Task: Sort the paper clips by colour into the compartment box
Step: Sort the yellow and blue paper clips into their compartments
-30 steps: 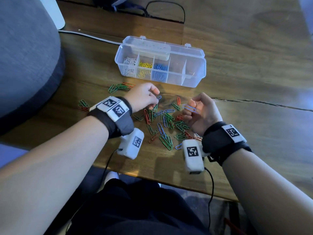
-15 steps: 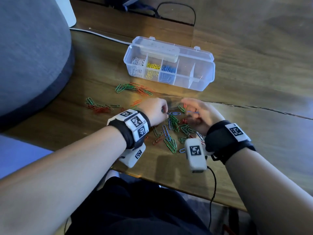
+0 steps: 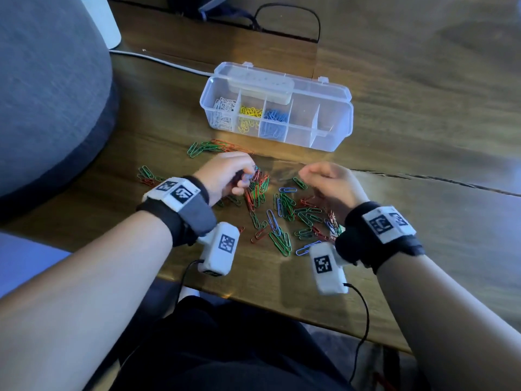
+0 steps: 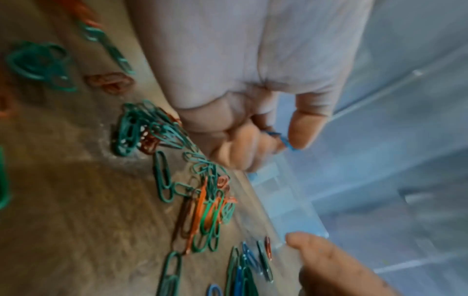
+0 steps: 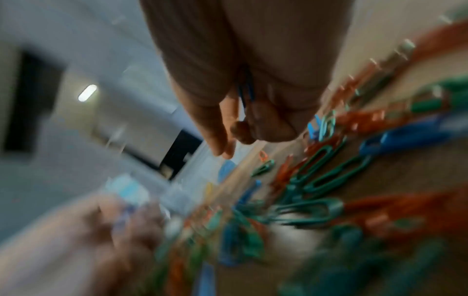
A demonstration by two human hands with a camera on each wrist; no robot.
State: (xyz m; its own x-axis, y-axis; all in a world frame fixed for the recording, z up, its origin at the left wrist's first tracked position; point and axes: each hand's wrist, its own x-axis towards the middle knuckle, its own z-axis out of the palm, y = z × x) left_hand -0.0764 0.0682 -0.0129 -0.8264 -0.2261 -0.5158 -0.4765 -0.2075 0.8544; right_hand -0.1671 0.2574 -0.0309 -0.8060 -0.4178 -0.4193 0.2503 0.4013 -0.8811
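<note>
At the far left of the wooden table (image 3: pixel 423 114) a grey cushion (image 3: pixel 50 88) fills the corner, with a white cable (image 3: pixel 158 61) running behind it toward the box. Just right of the cushion, a few green and red clips (image 3: pixel 146 176) lie apart from the rest, and another small bunch (image 3: pixel 214 146) sits nearer the box.

Your left hand (image 3: pixel 225 179) is above the left edge of the main heap, fingers curled in. The left wrist view shows your thumb and fingertips (image 4: pixel 301 128) pinching blue paper clips (image 4: pixel 278 138).

Behind your hands stands the clear compartment box (image 3: pixel 342 128), its lid open. Its leftmost compartment holds white clips (image 3: pixel 224 112), the next yellow clips (image 3: pixel 249 117), the third blue clips (image 3: pixel 275 121); no clips show in the compartments at the right end.

Between your hands the main heap of paper clips (image 3: pixel 284 213) spreads over the table: green, red and a few blue, loosely mixed.

Your right hand (image 3: pixel 329 187) hovers over the right side of the heap, fingers curled. The right wrist view, though blurred, shows a blue clip (image 5: pixel 244 92) caught between thumb and curled fingers (image 5: pixel 273 122).
</note>
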